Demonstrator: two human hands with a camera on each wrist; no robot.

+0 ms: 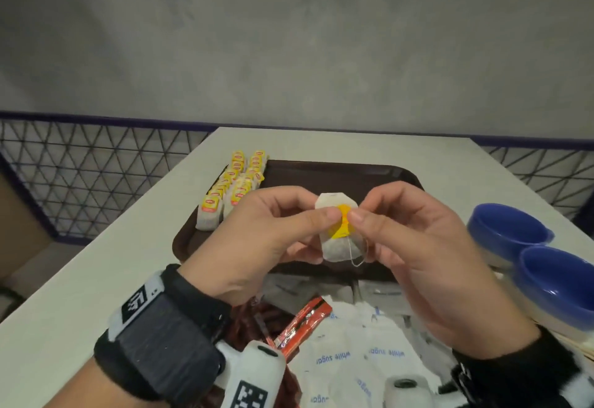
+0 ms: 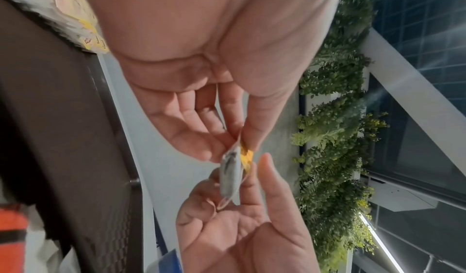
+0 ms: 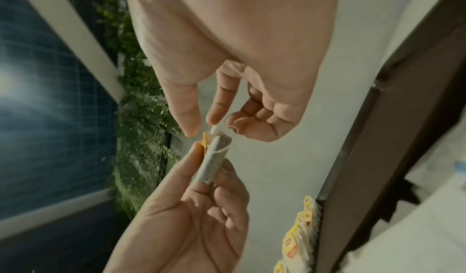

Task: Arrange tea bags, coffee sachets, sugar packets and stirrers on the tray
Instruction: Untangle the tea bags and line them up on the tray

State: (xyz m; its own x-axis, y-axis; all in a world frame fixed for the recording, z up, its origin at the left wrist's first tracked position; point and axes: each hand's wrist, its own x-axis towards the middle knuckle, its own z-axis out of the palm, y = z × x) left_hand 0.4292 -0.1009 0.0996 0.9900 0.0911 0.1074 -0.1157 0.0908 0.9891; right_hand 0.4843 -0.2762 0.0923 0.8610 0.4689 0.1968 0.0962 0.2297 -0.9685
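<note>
Head view: left hand [image 1: 257,240] and right hand [image 1: 414,246] both pinch one tea bag [image 1: 337,230] above the tray [image 1: 353,171]; tea-bag rows [image 1: 231,189] at ten o'clock.

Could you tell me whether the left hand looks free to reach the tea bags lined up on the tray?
Probably not yet: the left hand pinches a tea bag together with the right hand; nothing else blocks the row of tea bags.

The white table [image 1: 96,279] and dark brown plastic tray [image 1: 321,169] are viewed from above, forward and down, by the head camera. From each wrist, the fingers are viewed closely, sideways. The pinched white paper tea bag [image 1: 337,230] [image 2: 230,175] [image 3: 214,161] is shared by all three views.
</note>
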